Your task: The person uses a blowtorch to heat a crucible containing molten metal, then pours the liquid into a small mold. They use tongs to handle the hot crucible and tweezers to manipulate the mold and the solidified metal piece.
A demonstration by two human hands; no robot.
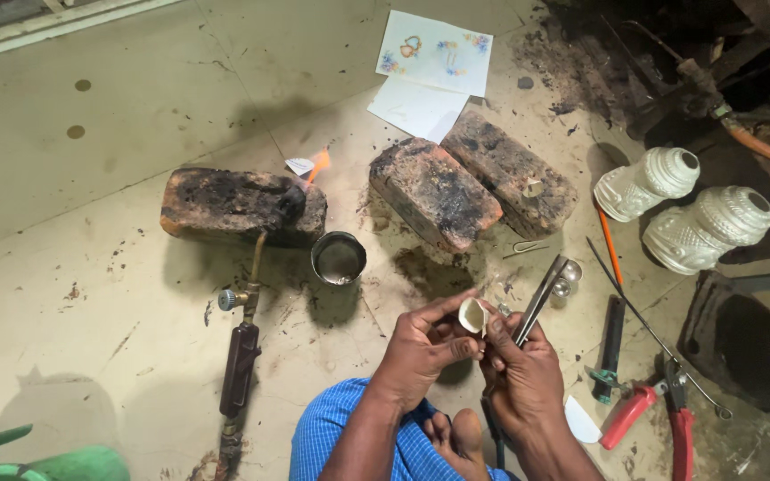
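**Shell held over the floor**

Both hands are meeting just above the person's bare foot. The left hand is pinching a small pale shell between thumb and fingers. The right hand is gripping tweezers, its fingers touching the shell. Beyond them, a metal cup is sitting on the floor between scorched bricks, near a lit torch. Red pliers are lying to the right.

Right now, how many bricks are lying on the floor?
3. One charred brick lies on the left beside the small flame; two bricks lie side by side in the middle, below the papers. None seems hidden.
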